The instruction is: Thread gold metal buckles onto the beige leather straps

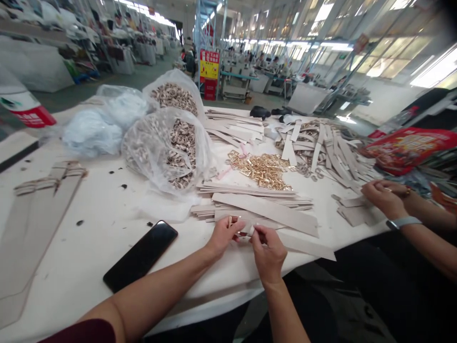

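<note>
My left hand (224, 234) is closed in a pinch on a small gold buckle (230, 221). Beside it, my right hand (269, 250) has its fingers pressed on the pale end of a beige strap (307, 245), whose length runs out to the right along the table edge. The two hands almost meet, and the fingers hide part of where buckle and strap come together. Just beyond them lies a stack of flat beige straps (266, 209). Farther back is a heap of gold buckles (264, 170).
Clear plastic bags (143, 152) full of small beige loops stand behind left. A black phone (141, 257) lies left of my hands. Bundled straps (43, 219) are at far left, a strap pile (328, 143) back right. Another person's hands (387, 197) work at right.
</note>
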